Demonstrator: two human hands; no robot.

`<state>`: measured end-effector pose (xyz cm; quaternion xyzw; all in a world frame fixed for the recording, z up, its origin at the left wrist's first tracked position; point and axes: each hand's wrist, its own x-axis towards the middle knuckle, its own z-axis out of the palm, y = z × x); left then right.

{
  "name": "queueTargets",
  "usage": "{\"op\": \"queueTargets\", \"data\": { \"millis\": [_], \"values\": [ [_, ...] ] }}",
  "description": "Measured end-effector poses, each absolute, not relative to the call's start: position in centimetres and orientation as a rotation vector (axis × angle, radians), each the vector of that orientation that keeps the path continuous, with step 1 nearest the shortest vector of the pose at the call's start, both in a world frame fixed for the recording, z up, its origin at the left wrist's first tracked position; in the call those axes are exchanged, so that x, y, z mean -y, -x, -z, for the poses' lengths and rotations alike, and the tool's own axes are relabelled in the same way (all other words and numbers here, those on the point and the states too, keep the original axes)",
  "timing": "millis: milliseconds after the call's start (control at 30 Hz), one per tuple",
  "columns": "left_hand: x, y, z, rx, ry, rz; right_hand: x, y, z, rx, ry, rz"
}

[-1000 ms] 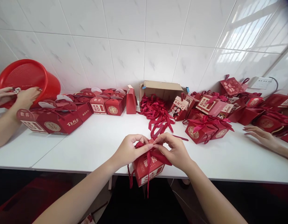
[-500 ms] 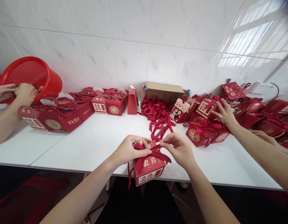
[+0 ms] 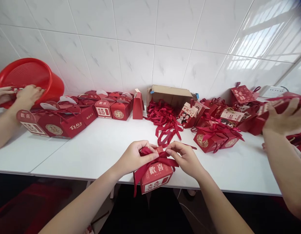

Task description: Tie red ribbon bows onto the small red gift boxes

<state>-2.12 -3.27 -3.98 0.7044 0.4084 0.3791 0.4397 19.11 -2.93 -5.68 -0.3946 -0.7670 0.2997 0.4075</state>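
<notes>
A small red gift box (image 3: 158, 177) with gold lettering sits at the table's front edge, right before me. Around its top runs a dark red satin ribbon (image 3: 168, 161) with a bow-like knot. My left hand (image 3: 138, 156) pinches the ribbon at the left of the knot, thumb against fingers. From the right, my right hand (image 3: 184, 158) pinches the ribbon too, and a loose end sticks out past its fingers. The knot itself is partly covered by my fingertips. Behind my hands, a heap of red ribbons (image 3: 162, 113) spills from a cardboard box (image 3: 171, 89).
Red gift boxes (image 3: 74, 122) line the left of the white table (image 3: 92, 156); ribboned boxes (image 3: 215, 139) stand at the right. A person at far left has both hands in a red basin (image 3: 56, 86). Another person's hand (image 3: 284, 117) holds a red box at far right.
My hands stay at the knot; the right one shifts slightly, and a ribbon end now lies out to its right. The person at right has moved a box from the pile further right.
</notes>
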Motion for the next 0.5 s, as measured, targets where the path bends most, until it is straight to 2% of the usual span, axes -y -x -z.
{"op": "queueTargets", "data": {
  "millis": [233,500],
  "values": [
    [3.1,2.1,4.2,-1.075,-1.760,-0.938,3.1,-19.3,4.5,2.080,0.925,-0.470],
    [3.2,2.2,4.1,-1.143,-1.788,-0.910,2.8,-19.4,5.5,1.982,0.817,-0.189]
  ]
}}
